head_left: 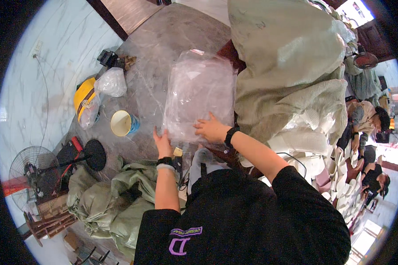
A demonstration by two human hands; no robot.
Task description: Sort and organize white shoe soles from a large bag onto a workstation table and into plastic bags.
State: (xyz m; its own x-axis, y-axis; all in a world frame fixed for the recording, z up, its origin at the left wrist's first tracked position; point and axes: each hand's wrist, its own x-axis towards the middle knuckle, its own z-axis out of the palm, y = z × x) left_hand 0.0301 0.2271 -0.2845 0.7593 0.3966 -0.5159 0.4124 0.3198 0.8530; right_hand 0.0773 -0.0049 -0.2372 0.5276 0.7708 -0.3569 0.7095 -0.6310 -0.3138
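Note:
A flat stack of clear plastic bags point(201, 88), pale pinkish-white and wrinkled, lies in front of me. My right hand point(212, 129) rests with spread fingers on its near right part. At the near left corner is my left hand point(162, 143), its fingers apart beside the plastic's edge; whether they touch the plastic I cannot tell. A white and blue bucket point(120, 123) stands to the left of the stack.
Large grey-green woven sacks point(287, 75) rise on the right, with white curved pieces point(336, 176) piled below. Crumpled green sacks point(119, 194) and a standing fan point(35, 172) are at the left. A yellow bag point(85, 99) sits near the wall. Other people point(373, 181) work far right.

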